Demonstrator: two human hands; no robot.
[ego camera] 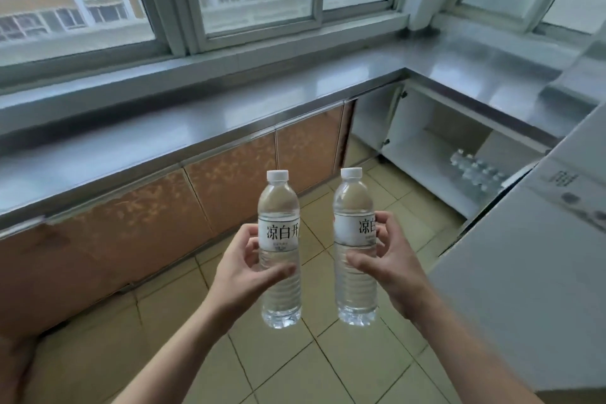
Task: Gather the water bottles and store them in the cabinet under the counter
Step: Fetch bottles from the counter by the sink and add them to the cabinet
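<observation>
I hold two clear water bottles upright in front of me, each with a white cap and a white label. My left hand (244,267) grips the left bottle (279,203) around its middle. My right hand (392,264) grips the right bottle (353,200) the same way. To the far right, under the steel counter, an open white cabinet (423,147) holds several more water bottles (475,172) standing on its floor shelf.
A steel counter (196,131) runs under the windows and turns along the right wall. Closed orange cabinet doors (229,184) sit below it. A grey-white surface (524,272) juts in at my right. The floor is beige tile (328,354).
</observation>
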